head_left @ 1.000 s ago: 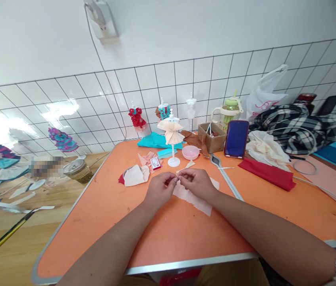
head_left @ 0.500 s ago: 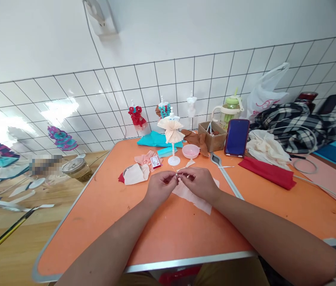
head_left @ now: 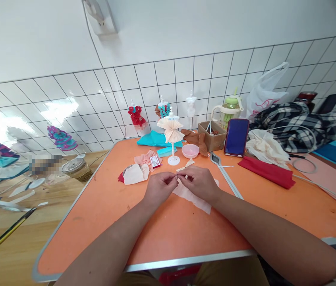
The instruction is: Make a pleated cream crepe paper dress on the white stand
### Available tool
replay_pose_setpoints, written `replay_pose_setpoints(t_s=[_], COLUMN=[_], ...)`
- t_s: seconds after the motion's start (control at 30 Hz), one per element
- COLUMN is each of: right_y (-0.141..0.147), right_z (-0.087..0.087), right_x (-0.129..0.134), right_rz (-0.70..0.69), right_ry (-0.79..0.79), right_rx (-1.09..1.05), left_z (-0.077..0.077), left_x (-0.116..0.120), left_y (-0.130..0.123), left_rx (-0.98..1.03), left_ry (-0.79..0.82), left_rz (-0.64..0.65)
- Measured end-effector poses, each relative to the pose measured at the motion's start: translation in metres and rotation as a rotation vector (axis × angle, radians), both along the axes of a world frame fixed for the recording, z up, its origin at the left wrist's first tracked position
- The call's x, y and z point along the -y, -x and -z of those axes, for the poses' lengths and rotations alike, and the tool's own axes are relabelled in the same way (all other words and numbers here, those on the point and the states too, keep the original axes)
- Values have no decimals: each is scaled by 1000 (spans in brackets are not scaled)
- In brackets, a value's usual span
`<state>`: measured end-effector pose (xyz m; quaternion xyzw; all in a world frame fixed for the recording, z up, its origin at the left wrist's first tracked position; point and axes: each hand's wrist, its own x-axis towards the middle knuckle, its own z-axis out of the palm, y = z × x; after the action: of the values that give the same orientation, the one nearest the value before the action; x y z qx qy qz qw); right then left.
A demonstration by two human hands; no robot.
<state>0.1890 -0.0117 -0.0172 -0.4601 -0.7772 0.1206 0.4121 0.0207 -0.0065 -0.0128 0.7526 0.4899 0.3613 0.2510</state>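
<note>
Both hands at mid-bench, fingertips brought together: my left hand (head_left: 159,190) has thumb and forefinger closed in a pinch, my right hand (head_left: 200,184) the same, tips meeting or nearly so. Something tiny may sit in the grip; too small to tell what. Thin pale pink sheet (head_left: 199,203) lies flat on the orange metal-edged bench (head_left: 96,226), partly under my right hand. Cream scrap (head_left: 190,162) just beyond the right fingers. Straight ahead of the grip, near: small white dress form (head_left: 173,160) on a round base, upright, wearing a cream pleated dress (head_left: 172,131). Pink translucent bowl (head_left: 190,154) beyond my right hand; open brown cardboard box (head_left: 214,141) farther out that way, dark phone (head_left: 236,137) propped upright right of it. Ahead and left of the grip: small white-and-red box (head_left: 155,161) by crumpled pink pieces (head_left: 143,158), then a cream piece (head_left: 136,174) with a red bit (head_left: 121,177) at its edge, nearer my left hand. Flat turquoise sheet (head_left: 150,139) behind the cream-dressed form. Three more forms farther off: red-dressed form (head_left: 136,115), turquoise-and-red form (head_left: 163,109), plain pale form (head_left: 191,107). Folded red cloth (head_left: 266,171) well off to the right.
</note>
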Motion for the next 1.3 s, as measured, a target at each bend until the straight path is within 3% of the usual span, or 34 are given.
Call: replay_pose_setpoints(t_s=[0.23,0.5,0.73,0.93,1.13,1.3], right_y=[3,4,0,1,-2,-4], right_z=[-2,2,2,0,2,2], right_x=[2,-6,-8,-4,-7,-11], right_rz=[37,6,-86,-46,-119,-145], right_ry=[31,235,255,92,264,338], right_rx=[-31,-255,-221,-99,-96,-159], left_z=[2,-1,3,3,-4,-6], left_x=[2,1,-4,-2,4,4], left_y=[-3,-5,0,2,1,0], left_rx=[-49,122,199,-10,-243,-235], left_ry=[-41,127,176,56,-45,-31], left_rz=[-48,20,30,-35,37,53])
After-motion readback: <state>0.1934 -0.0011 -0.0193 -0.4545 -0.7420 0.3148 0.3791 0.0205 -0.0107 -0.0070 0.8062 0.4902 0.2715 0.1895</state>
